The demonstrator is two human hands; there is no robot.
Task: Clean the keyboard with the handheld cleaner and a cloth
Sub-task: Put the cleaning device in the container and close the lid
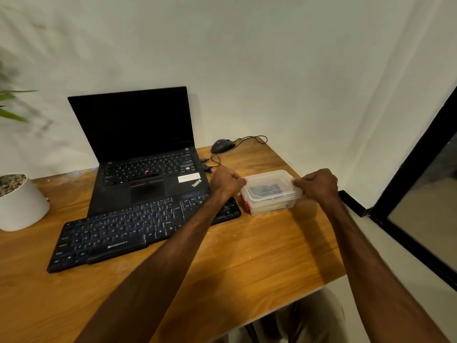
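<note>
A black external keyboard (118, 233) lies slanted on the wooden desk (259, 263), in front of an open black laptop (141, 149). To its right stands a clear plastic box with a lid (270, 191); something dark and something red show through its walls. My left hand (226, 181) grips the box's left edge at the lid, and my left forearm crosses over the keyboard's right end. On the opposite edge my right hand (317, 185) holds the lid. No cleaner or cloth is plainly visible.
A black wired mouse (222, 145) sits behind the box, its cable looping to the laptop's side. A white plant pot (21, 204) stands at the desk's left edge. The desk's right edge lies just past the box, near a dark-framed glass door (420, 206).
</note>
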